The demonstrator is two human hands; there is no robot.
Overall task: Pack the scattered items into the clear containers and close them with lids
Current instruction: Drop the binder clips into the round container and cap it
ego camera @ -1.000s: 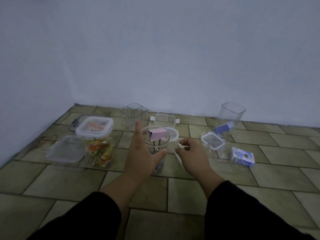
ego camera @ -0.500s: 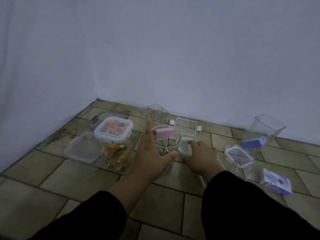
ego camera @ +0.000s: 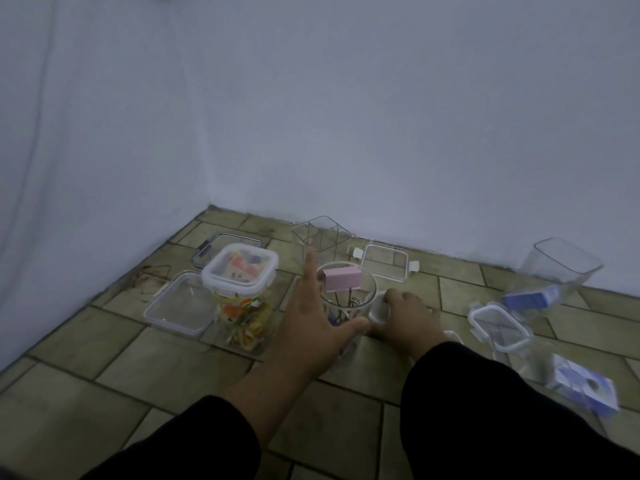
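The round clear plastic jar (ego camera: 346,299) I am working on stands upright on the tiled floor (ego camera: 104,368), holding a pink binder clip (ego camera: 343,278) with wire handles and some small dark bits at the bottom; it has no lid yet. My left hand (ego camera: 311,327) is spread open against its near side, palm and thumb cupping the wall without closing round it. My right hand (ego camera: 407,317) lies flat on the floor just right of the jar, fingers curled over a small round white lid (ego camera: 378,308); I cannot tell whether it actually grips it.

By my reckoning the job is roughly a third done. One tall clear container with a white clip lid (ego camera: 242,296), left of the jar, is packed with colourful pieces and sealed. Still loose: a blue-and-white box (ego camera: 585,389) on the floor at right, another blue packet (ego camera: 530,299) against an open tilted container (ego camera: 561,268), an empty square container (ego camera: 320,233) behind, and several lids lying apart.
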